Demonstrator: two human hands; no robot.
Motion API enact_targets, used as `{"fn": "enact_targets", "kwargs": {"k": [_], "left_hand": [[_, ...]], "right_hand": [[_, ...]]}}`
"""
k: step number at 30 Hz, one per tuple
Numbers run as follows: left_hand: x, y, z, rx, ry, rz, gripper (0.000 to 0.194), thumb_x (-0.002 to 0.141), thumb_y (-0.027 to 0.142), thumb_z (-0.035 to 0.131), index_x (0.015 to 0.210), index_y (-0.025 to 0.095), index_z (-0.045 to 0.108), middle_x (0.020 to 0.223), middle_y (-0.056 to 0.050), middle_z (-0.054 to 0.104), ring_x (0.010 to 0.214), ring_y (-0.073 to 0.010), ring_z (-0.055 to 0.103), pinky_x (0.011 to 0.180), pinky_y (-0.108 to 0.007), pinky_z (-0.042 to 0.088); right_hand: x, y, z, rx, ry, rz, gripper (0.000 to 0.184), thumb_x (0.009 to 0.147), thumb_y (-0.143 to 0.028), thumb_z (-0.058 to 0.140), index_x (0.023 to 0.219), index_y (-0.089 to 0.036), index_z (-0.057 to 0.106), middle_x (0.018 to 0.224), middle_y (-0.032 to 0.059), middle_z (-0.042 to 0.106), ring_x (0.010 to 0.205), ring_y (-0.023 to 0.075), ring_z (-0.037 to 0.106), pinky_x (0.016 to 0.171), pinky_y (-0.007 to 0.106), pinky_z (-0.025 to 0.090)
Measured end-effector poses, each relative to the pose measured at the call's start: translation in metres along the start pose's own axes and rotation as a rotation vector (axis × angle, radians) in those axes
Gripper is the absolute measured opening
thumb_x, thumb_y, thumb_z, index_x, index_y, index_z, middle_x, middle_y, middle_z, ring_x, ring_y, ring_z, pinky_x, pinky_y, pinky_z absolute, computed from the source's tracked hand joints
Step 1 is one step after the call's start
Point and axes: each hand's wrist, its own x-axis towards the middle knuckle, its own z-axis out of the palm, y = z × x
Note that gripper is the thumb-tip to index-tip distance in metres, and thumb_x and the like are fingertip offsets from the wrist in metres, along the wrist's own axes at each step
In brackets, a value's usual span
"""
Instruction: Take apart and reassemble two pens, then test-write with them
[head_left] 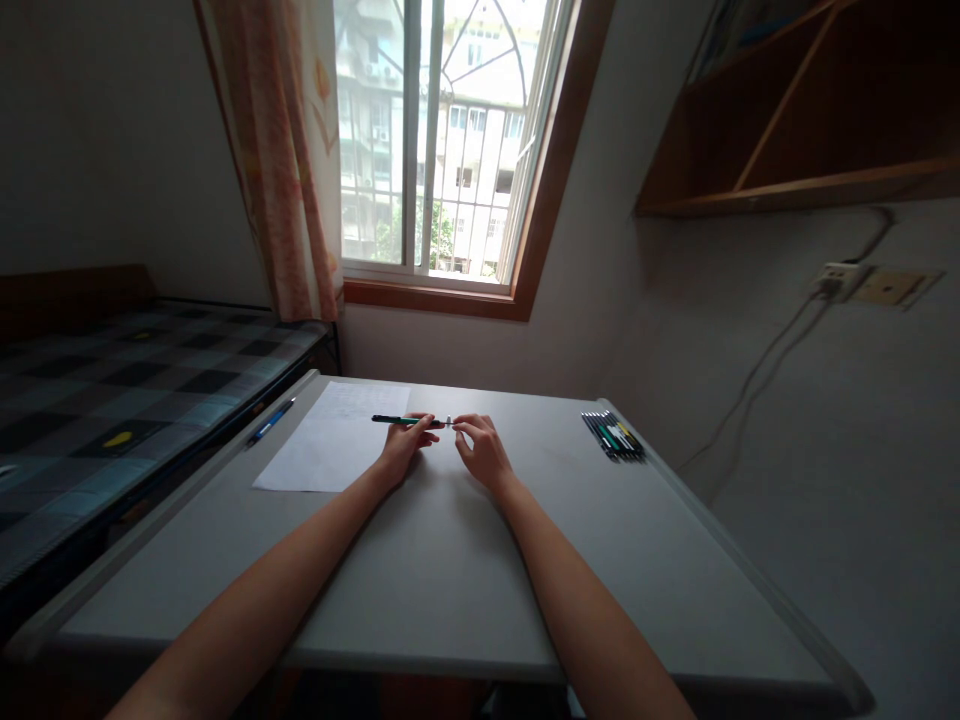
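Observation:
My left hand (405,445) is closed around a dark pen (385,419) with a green part, held level above the table. The pen's thicker end sticks out to the left, over the edge of a sheet of paper (322,445). From the other side my right hand (486,450) comes up to the pen's right end, thumb and fingertips drawn together. Between the two hands shows a small pale piece (448,420), too small to name. What exactly the right fingertips pinch cannot be made out.
A row of several pens (613,436) lies at the right edge of the grey-white table (420,590). On the left edge rests a blue pen (271,422). A bed (187,345) stands to the left, and a window with a curtain (289,160) is behind.

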Motion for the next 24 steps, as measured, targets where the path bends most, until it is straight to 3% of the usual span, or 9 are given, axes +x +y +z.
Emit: {"fn": "enact_targets", "kwargs": {"k": [24], "left_hand": [[-0.0018,0.0023,0.0035,0.032,0.058,0.021,0.034,0.061,0.035,0.069,0.083,0.013,0.055,0.074,-0.008,0.067,0.045,-0.0079,0.052,0.05,-0.023,0.043]], "right_hand": [[0.0001,-0.0003,-0.0023,-0.015,0.012,0.027,0.019,0.079,-0.015,0.046,0.08,-0.021,0.064,0.086,0.0054,0.061,0.086,0.0196,0.049,0.08,0.036,0.042]]}}
